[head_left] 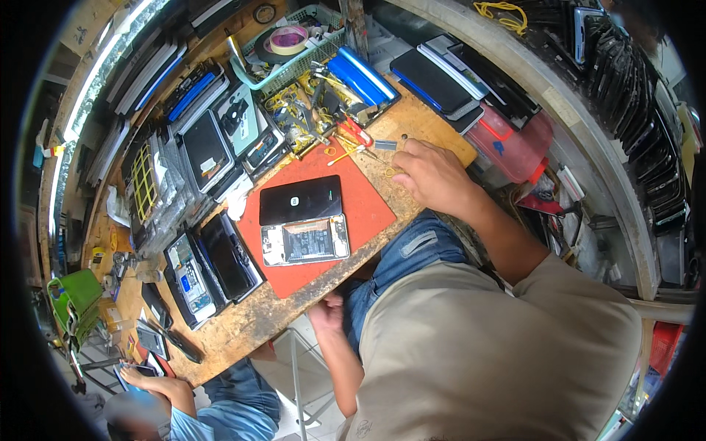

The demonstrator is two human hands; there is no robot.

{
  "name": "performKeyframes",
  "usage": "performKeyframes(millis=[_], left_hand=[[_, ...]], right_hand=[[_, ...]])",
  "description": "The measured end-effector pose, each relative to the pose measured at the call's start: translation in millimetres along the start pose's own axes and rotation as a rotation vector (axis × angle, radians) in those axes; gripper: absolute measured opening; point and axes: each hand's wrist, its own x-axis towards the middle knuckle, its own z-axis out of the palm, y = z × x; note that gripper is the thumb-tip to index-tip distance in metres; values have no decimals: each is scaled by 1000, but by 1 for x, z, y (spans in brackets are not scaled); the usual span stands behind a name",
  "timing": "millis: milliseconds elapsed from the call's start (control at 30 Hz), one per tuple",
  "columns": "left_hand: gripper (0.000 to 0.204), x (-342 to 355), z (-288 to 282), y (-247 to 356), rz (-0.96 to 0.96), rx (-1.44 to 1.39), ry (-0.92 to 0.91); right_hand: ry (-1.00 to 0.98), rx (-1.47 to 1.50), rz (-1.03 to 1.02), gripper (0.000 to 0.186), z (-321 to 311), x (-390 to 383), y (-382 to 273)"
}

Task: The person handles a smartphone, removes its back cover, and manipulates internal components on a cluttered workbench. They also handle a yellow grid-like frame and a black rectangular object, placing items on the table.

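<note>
My right hand (430, 173) rests at the bench's right with curled fingers on or beside a small yellow looped item (390, 170); what it grips is unclear. My left hand (326, 316) hangs half-closed at the front edge, its fingertips partly hidden. On the orange mat (371, 209) lie a black phone screen (300, 199) and, just below it, an opened phone body (304, 241) with its battery showing. A red-handled tool (353, 132) and a thin yellow-handled stick (346, 153) lie above them.
Tool tray (309, 110), green basket (250, 70) and stacked devices (445, 77) line the back. Disassembled phones (195, 279) sit left on the wooden bench (243, 331). A co-worker (220, 411) is at lower left. Pink container (500, 147) and upright phone cases (625, 125) stand right.
</note>
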Motion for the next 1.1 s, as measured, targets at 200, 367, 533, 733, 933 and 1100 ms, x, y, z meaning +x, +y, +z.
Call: performKeyframes(millis=[200,367,533,733,933,1100], left_hand=[[37,52,-37,106,587,-203,203],[39,49,-20,185,898,2,337],[42,50,-36,190,1053,528,625],[46,71,-72,90,1128,1519,639],[52,82,-41,4,616,2245,129],[50,99,-33,-9,418,2284,-97]], right_hand=[[-225,105,71,17,-8,0,12],[-317,3,77,22,-5,13,11],[-423,119,85,20,-11,23,24],[-141,594,188,18,7,50,27],[163,838,151,37,35,83,6],[22,50,-91,14,44,65,10]])
